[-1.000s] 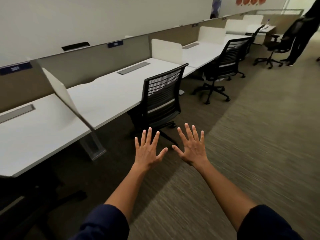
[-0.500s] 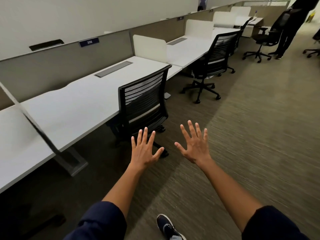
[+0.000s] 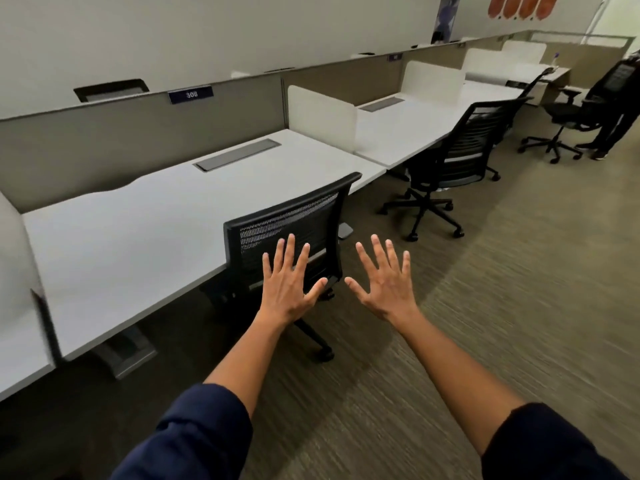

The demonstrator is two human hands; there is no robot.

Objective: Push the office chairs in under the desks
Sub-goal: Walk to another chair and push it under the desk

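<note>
The nearest mesh-back office chair [image 3: 291,233] stands angled at the edge of the white desk [image 3: 138,237], its seat only partly under. Both hands are spread wide and hold nothing: the left hand [image 3: 287,282] hovers in front of the chair's backrest, contact unclear, the right hand [image 3: 384,282] just right of the chair. Best to set both palms evenly on the backrest frame and push squarely towards the desk, so the castors roll straight
</note>
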